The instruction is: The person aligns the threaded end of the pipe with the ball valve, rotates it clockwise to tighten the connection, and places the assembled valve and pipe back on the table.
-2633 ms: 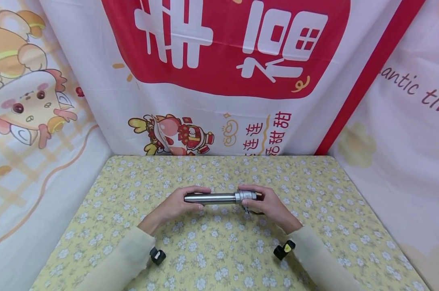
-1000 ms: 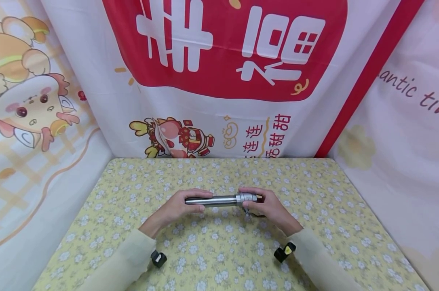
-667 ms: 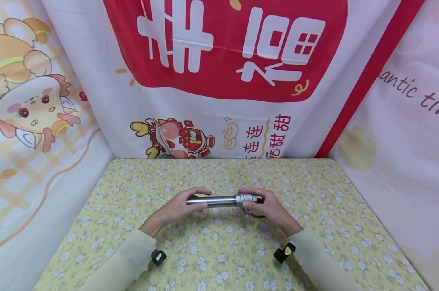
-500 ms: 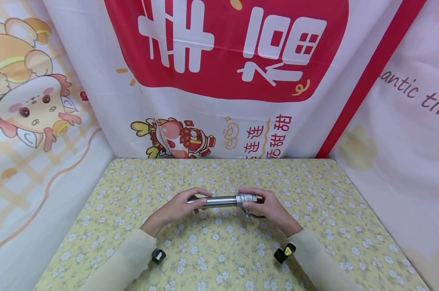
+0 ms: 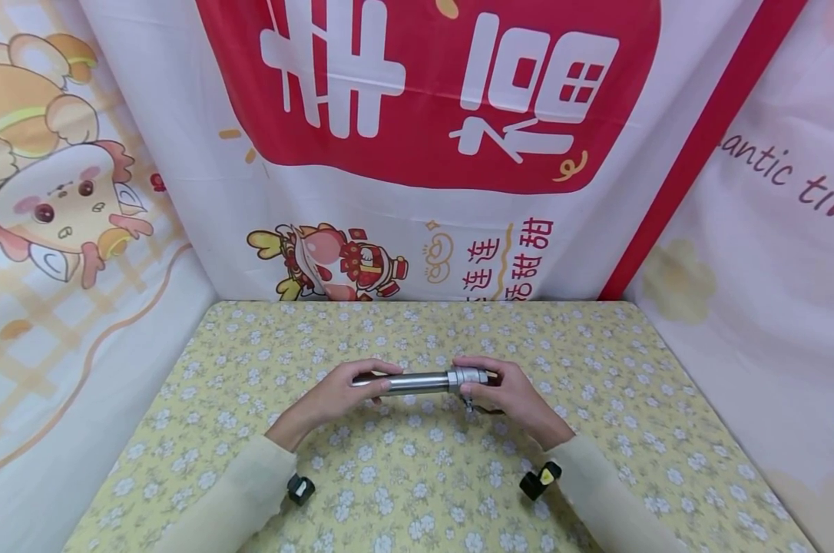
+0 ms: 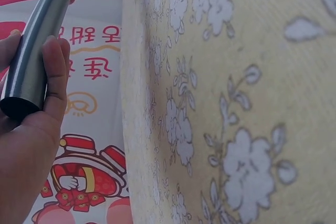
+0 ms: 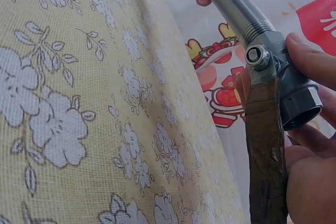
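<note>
A big white back sheet (image 5: 583, 223) with a red patch (image 5: 424, 146) hangs at the far side, and side sheets (image 5: 756, 322) with pictures or words hang on the left and right. In front is a table with a yellow flowery tablecloth (image 5: 417, 476). Two cream sleeves (image 5: 230, 495) come in from the near side. The left hand (image 5: 334, 392) is curled round the left end of a shiny steel pipe (image 5: 420, 382), with fingers on the far side and the thumb over the top. About two and a half seconds ago that thumb was lower, on the near side, so now it hides more of the metal. The right hand (image 5: 517, 392) grips a silver lever valve (image 5: 468, 376) at the pipe's right end, and its hold looks the same as before. The pipe is held sideways above the middle of the tablecloth and has hardly moved. A brown lever (image 7: 266, 150) sticks out from the valve on the near side. Each wrist wears a little black box (image 5: 301, 488). A small nut (image 7: 255, 54) sits at the top of the lever.
</note>
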The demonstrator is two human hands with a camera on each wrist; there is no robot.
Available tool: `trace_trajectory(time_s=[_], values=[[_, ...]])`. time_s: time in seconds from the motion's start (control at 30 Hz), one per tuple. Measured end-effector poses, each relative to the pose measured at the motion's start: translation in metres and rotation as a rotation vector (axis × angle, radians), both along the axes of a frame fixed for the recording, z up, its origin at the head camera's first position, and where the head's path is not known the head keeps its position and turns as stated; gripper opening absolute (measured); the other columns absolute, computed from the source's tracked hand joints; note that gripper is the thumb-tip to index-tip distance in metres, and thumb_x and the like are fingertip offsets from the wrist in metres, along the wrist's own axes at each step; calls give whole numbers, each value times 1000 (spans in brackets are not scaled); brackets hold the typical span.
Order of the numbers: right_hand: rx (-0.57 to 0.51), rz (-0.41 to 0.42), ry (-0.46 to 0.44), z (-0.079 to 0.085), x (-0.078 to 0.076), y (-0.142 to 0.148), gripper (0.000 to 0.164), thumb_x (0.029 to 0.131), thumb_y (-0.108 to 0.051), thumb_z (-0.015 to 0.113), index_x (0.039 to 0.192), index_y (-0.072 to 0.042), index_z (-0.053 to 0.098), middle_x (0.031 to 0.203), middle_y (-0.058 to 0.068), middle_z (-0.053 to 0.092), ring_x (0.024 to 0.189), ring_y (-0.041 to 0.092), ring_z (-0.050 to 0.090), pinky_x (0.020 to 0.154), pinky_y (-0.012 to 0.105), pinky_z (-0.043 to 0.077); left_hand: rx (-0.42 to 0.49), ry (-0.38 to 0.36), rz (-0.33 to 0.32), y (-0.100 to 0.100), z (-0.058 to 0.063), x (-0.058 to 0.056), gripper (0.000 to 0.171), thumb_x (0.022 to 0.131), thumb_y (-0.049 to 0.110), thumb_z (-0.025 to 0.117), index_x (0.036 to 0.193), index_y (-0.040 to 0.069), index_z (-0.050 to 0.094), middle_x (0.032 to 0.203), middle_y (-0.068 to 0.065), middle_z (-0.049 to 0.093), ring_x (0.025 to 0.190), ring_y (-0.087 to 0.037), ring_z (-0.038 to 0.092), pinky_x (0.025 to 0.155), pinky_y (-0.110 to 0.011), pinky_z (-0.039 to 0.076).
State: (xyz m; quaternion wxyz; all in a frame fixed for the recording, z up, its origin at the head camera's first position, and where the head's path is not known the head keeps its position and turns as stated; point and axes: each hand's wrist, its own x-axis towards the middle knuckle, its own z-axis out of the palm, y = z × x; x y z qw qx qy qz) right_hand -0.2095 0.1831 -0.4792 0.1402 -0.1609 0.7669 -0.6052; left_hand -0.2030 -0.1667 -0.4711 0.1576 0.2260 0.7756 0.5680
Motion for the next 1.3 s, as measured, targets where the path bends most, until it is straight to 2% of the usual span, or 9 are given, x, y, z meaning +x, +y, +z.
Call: trace_trajectory(time_s=[0.1, 0.2, 0.37, 0.5, 0.73, 0.97, 1.1, 1.2, 1.3], values=[[-5, -2, -7, 0, 0, 0, 47, 101, -32, 82, 146, -27, 71, 148, 8, 66, 84, 16, 67, 68, 31, 56, 7, -3, -1, 0, -1, 0, 38, 112, 28, 65, 146, 11, 69, 139, -19, 67, 111, -49, 67, 89, -53, 62], [-5, 0, -15, -1, 0, 0, 51, 101, -31, 82, 149, -21, 69, 147, 10, 66, 82, 16, 65, 67, 31, 55, 4, -7, 1, 0, 0, 1, 37, 112, 28, 66, 146, 14, 70, 143, -18, 66, 110, -49, 66, 87, -51, 63], [-2, -1, -17, -3, -1, 0, 58, 101, -31, 82, 153, -12, 65, 146, 12, 66, 80, 15, 63, 66, 31, 54, -20, -2, 8, 1, 3, 3, 36, 110, 29, 70, 144, 20, 72, 145, -16, 65, 101, -39, 68, 83, -48, 62], [1, -5, -16, -2, 0, 0, 58, 101, -31, 82, 152, -12, 65, 146, 11, 66, 82, 16, 64, 66, 30, 54, -27, 8, 9, 2, 5, 4, 38, 109, 28, 71, 145, 18, 71, 145, -15, 65, 96, -28, 68, 81, -43, 61], [-1, -2, -12, 0, 0, 0, 56, 101, -30, 82, 152, -12, 66, 145, 12, 67, 84, 17, 66, 68, 29, 55, 10, 6, -9, 2, 4, 3, 38, 108, 23, 73, 145, 16, 71, 149, -14, 63, 114, -28, 67, 93, -47, 62], [6, -2, 0, -1, 0, -1, 52, 102, -29, 81, 150, -15, 68, 146, 11, 66, 86, 17, 67, 68, 29, 56, -5, -10, -20, 1, 1, 1, 41, 108, 27, 72, 148, 17, 69, 149, -13, 64, 116, -26, 67, 97, -50, 61], [2, 1, 6, -2, -1, 0, 48, 102, -29, 81, 147, -19, 71, 145, 10, 67, 83, 15, 65, 66, 28, 55, -28, -16, -54, 0, 2, 0, 40, 110, 27, 69, 149, 21, 67, 142, -14, 68, 109, -33, 68, 89, -46, 62], [-4, 11, 6, -3, 0, 1, 44, 102, -29, 81, 145, -24, 73, 145, 10, 67, 81, 15, 63, 65, 28, 53, -37, -33, -82, -1, 3, 0, 41, 111, 26, 67, 151, 19, 65, 130, -22, 70, 96, -40, 68, 75, -40, 59], [-6, 13, 5, -2, 0, 1, 43, 101, -30, 81, 143, -28, 73, 146, 9, 67, 82, 16, 63, 66, 29, 53, -18, -67, -87, -1, 3, 0, 41, 112, 27, 66, 151, 16, 64, 125, -28, 70, 88, -41, 67, 69, -39, 58]])
